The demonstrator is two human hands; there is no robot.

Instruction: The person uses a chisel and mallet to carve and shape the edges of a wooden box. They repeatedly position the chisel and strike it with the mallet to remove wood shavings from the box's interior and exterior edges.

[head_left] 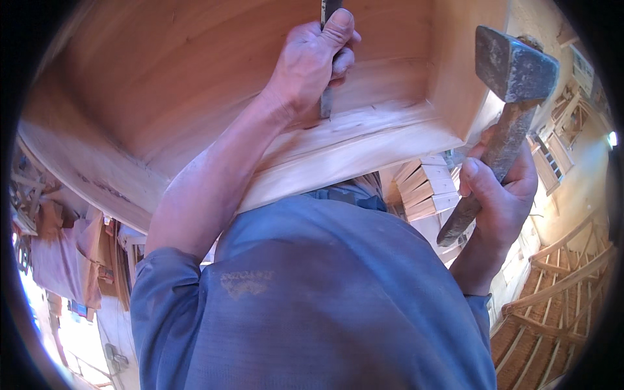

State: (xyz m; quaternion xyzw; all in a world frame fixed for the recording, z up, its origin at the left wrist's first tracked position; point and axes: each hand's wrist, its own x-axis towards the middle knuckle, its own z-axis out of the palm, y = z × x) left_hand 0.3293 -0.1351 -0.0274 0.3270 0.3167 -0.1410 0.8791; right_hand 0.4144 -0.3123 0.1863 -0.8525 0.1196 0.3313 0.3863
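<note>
My left hand (pixel 315 58) is closed around a flat, narrow chisel (pixel 326 107), held upright. Its lower end meets the inner side of the pale front edge (pixel 364 143) of a large wooden box-like piece (pixel 214 58). Pale marks or chips show on the wood around that spot. Out to the right, my right hand (pixel 504 195) grips a hammer (pixel 513 68) by its worn wooden handle. The heavy, dark, square-faced head is raised above the hand, apart from the chisel and the box.
A stack of light wooden pieces (pixel 426 188) is seen behind the box's front edge, near my right forearm. Slatted wooden frames (pixel 552 299) stand at the lower right. Cloths and brown boards (pixel 71 253) are at the far left.
</note>
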